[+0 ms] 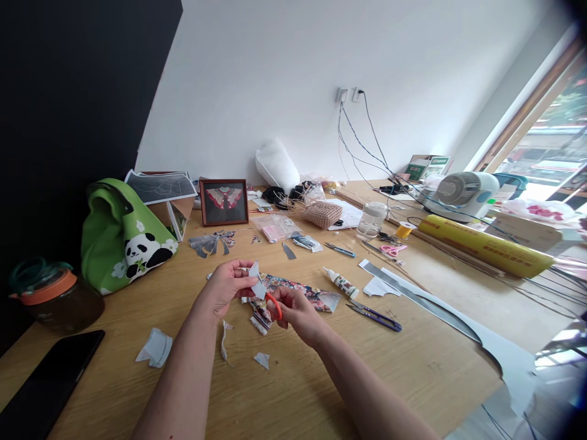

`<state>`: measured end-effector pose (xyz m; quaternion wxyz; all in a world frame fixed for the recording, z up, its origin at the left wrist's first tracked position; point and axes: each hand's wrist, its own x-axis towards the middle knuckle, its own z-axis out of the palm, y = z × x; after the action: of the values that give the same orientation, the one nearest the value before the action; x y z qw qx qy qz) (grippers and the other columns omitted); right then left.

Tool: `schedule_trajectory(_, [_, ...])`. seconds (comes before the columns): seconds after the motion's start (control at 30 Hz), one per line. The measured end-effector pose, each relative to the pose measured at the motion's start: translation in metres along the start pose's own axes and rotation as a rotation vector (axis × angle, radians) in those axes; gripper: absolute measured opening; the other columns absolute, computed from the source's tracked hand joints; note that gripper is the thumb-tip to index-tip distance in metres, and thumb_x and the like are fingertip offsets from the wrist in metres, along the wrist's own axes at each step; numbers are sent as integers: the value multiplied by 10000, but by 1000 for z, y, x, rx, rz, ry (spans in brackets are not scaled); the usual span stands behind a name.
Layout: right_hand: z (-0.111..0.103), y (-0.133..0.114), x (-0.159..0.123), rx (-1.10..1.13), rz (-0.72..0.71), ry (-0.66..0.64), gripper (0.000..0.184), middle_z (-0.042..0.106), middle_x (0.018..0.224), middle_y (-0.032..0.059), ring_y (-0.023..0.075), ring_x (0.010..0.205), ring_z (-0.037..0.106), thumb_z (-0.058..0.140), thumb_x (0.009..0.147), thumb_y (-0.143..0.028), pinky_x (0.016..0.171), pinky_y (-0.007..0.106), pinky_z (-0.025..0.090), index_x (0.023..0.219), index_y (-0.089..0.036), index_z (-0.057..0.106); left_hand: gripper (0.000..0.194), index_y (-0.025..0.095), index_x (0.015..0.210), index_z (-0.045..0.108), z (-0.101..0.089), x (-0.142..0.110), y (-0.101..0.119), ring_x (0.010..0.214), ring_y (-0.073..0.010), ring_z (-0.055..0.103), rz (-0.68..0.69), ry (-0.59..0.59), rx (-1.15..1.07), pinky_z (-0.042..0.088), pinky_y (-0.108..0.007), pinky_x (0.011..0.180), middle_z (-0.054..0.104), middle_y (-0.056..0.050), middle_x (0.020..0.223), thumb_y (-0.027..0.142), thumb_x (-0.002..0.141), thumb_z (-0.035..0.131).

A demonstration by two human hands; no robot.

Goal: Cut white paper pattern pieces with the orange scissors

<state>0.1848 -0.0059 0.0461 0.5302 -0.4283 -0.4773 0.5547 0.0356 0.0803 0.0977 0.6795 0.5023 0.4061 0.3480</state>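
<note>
Scissors with orange handles (pixel 276 305) sit in the right hand (pixel 294 313), whose fingers are curled around the loops, while the thumb and fingers of the left hand (pixel 222 287) pinch a small pale grey-white pointed piece (pixel 258 286). This piece is held up over the near middle of the desk (pixel 394 373), in front of multicoloured floral fabric (pixel 321 297). The orange handles come close to its lower right edge, but the blades are too hidden to tell how far they are parted.

The step in hand looks like trimming. To do it well, the left fingers should grip near the cutting line yet clear of the blades, since so small a piece probably bends easily. Turning the piece into the scissors, rather than twisting the right wrist, should keep the edge smooth, and short snips would suit the tight outline. Cutting well above the fabric would spare it a stray nick.

A small pale triangular scrap (pixel 262 360) lies on the near side, and a larger crumpled white scrap (pixel 156 348) farther left. On the right, purple-handled metal snips (pixel 376 316) point towards the right hand, so that wrist is best kept clear of their tips.
</note>
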Motion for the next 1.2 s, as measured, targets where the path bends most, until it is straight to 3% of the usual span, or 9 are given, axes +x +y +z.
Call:
schedule_trajectory(0.3, [-1, 1, 0, 9, 10, -8, 395, 532, 554, -35, 54, 436, 353, 712, 694, -493, 419, 206, 228, 658, -174, 483, 349, 108, 874, 652, -1, -3, 4, 559, -128, 620, 5, 9, -30, 526, -251, 503, 669, -36, 719, 39, 552, 767])
schedule_trajectory(1.2, [-2, 7, 2, 17, -11, -19, 371, 531, 562, -32, 49, 430, 356, 699, 727, -477, 412, 197, 234, 693, -162, 507, 318, 89, 885, 613, 2, 1, 0, 515, -123, 610, -11, 15, -19, 532, -251, 512, 668, -39, 645, 5, 590, 697])
